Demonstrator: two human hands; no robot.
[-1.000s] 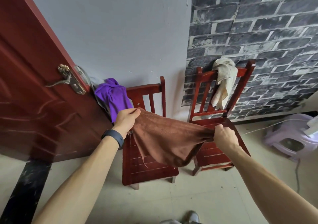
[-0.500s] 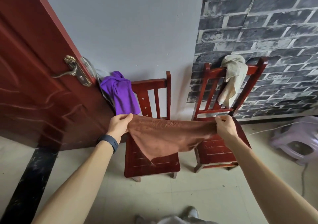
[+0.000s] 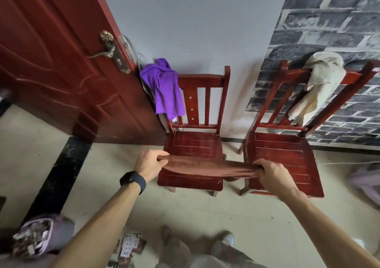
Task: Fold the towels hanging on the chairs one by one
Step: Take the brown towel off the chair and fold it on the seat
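Three towels show, and only one is in hand. Farthest left, beside the red door, a purple towel hangs over the corner of the left chair, not yet folded.

In front of that chair's seat, the left hand pinches one end of the brown towel, thumb on top and fingers beneath. The towel stretches as a narrow, slightly sagging band across the seat's front and over the gap between the chairs. At its other end the right hand has its fingers curled tightly round a bunched wad of cloth, just before the right chair. A cream towel is draped over that chair's top rail.

The risks, as I judge them:
- The bunched right end would likely press in creases, or let one layer slip free and leave the fold crooked.
- The underside is hidden, so I cannot tell whether the edges line up.
- If the band is lowered while sagging, its middle could land first and the fold could open.
- If it is released over the gap, it would fall to the floor.
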